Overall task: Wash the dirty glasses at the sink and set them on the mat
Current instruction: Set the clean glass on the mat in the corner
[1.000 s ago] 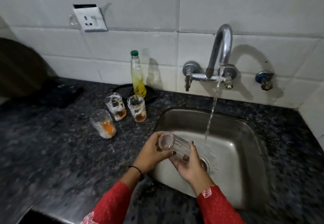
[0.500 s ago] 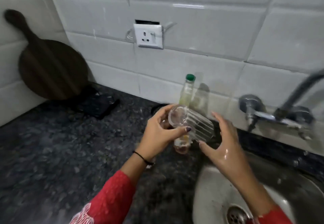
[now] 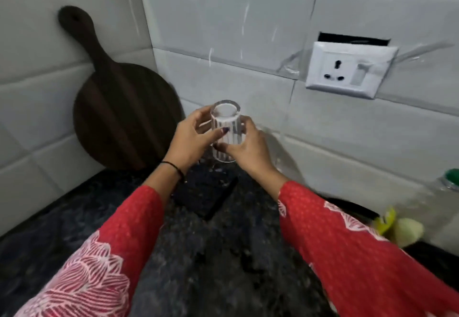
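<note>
A clear ribbed glass (image 3: pixel 226 128) is held upside down, its thick base up, a little above the black mat (image 3: pixel 206 193) on the dark granite counter. My left hand (image 3: pixel 191 140) grips it from the left, thumb across its front. From the right, my right hand (image 3: pixel 248 146) holds it with fingers wrapped round its side. The rim hangs just over the mat's far end. The sink and the dirty glasses are out of view.
A dark round wooden board (image 3: pixel 119 108) leans in the wall corner at the left. A white socket (image 3: pixel 347 72) is on the tiled wall. A green-capped bottle (image 3: pixel 444 192) and a yellow-green item (image 3: pixel 400 229) stand at the right edge.
The glass left the sink and moved left to the corner. It turned from lying sideways to upside down, and both hands now hold it above the mat.
</note>
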